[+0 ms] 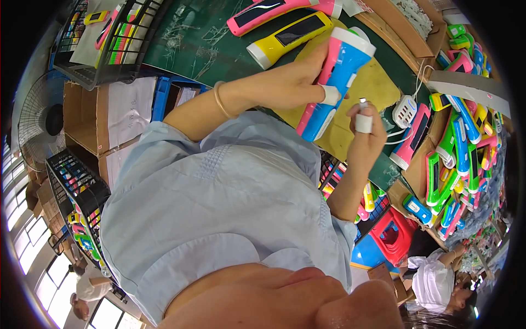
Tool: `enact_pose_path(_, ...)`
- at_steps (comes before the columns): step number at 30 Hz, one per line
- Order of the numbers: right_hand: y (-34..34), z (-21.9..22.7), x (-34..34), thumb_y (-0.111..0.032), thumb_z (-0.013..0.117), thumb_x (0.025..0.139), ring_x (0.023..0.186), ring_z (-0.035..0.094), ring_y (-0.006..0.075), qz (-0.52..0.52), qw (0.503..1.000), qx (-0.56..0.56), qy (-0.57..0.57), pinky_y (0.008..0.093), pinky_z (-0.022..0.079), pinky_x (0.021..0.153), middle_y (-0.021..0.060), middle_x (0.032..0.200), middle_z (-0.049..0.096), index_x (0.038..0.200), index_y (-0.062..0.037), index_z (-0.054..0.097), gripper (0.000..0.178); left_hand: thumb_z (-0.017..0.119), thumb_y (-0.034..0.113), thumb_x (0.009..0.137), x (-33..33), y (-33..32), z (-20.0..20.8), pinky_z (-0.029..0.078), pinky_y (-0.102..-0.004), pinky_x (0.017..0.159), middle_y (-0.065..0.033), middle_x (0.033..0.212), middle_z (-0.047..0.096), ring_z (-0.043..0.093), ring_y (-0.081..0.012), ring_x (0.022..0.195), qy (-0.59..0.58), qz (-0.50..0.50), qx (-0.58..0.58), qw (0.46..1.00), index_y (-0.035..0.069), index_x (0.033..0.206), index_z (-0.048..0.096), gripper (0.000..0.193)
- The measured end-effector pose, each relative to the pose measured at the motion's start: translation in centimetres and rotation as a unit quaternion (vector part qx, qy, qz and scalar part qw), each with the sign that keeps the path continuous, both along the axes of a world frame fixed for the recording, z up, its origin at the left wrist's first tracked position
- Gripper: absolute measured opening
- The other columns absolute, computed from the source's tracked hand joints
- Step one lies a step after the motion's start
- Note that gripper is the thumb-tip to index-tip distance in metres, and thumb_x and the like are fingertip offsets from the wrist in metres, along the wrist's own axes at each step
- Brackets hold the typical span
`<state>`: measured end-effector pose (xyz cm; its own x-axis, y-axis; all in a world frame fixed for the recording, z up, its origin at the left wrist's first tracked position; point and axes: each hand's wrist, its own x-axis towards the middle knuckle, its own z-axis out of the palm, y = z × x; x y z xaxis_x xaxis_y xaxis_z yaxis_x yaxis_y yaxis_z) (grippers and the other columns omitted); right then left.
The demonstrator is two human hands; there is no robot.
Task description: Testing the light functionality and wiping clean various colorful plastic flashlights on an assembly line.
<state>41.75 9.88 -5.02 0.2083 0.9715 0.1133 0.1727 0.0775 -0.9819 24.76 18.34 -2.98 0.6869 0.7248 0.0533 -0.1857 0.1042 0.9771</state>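
Note:
My left hand point(313, 82) is closed around a pink and blue flashlight point(346, 57) with a white head. It tilts over the bench, head toward the upper right. White tape wraps the left thumb. Just right of the flashlight's lower end, my right hand point(368, 129) pinches a small cable plug point(362, 102) with a metal tip, apart from the flashlight. White wrapping shows on a right finger or thumb too. A yellow flashlight point(293, 37) with a dark panel lies beyond my left hand, beside a pink flashlight point(268, 15).
Under my hands lies a yellow sheet point(378, 82) on the green bench point(183, 41). To the right sit a white multi-port USB charger point(405, 112) with cables and another pink flashlight point(412, 137). Beyond are heaped colourful flashlights point(460, 159). A black basket point(101, 66) stands at left.

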Motion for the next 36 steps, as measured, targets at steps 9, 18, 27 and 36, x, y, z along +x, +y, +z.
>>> enact_pose_path(9, 2.5, 4.5, -0.3, -0.012, 0.055, 0.085, 0.055, 0.045, 0.0084, 0.071, 0.993, 0.005, -0.096, 0.0226, 0.035, 0.050, 0.0038, 0.060, 0.051, 0.075, 0.0022, 0.055, 0.017, 0.071, 0.021, 0.064, 1.0, -0.1, 0.7, 0.042, -0.0317, 0.081, -0.0138, 0.104, 0.046, 0.049, -0.0220, 0.094, 0.155, 0.071, 0.080, 0.982, -0.003, 0.115, 0.036, 0.066)
enact_pose_path(18, 2.6, 4.6, -0.9, -0.012, 0.057, 0.083, 0.053, 0.045, 0.0089, 0.031, 0.992, -0.020, -0.119, 0.0236, 0.036, 0.049, 0.0062, 0.059, 0.052, 0.079, 0.0025, 0.058, 0.015, 0.070, 0.017, 0.062, 1.9, -0.3, -0.9, 0.041, -0.0337, 0.082, -0.0156, 0.099, 0.046, 0.048, -0.0259, 0.093, 0.191, 0.185, 0.220, 0.938, -0.003, 0.115, 0.036, 0.066)
enact_pose_path(27, 2.7, 5.5, -1.6, -0.014, 0.058, 0.082, 0.047, 0.045, 0.0247, -0.010, 0.959, -0.017, -0.281, 0.0320, 0.036, 0.046, 0.0137, 0.057, 0.049, 0.072, 0.0017, 0.055, 0.019, 0.070, 0.018, 0.063, 2.0, -0.5, -0.2, 0.042, -0.0358, 0.079, -0.0175, 0.098, 0.047, 0.050, -0.0277, 0.091, 0.234, 0.165, 0.163, 0.944, -0.005, 0.112, 0.036, 0.064)
enact_pose_path(36, 2.5, 4.9, -3.0, -0.003, 0.047, 0.083, 0.055, 0.055, 0.0254, -0.069, 0.931, 0.081, -0.348, 0.0320, 0.041, 0.051, 0.0158, 0.064, 0.056, 0.087, -0.0004, 0.059, 0.012, 0.069, 0.018, 0.070, 2.2, 0.4, -0.8, 0.042, -0.0339, 0.082, -0.0148, 0.103, 0.048, 0.051, -0.0239, 0.094, 0.185, 0.167, 0.258, 0.933, -0.004, 0.119, 0.034, 0.064)
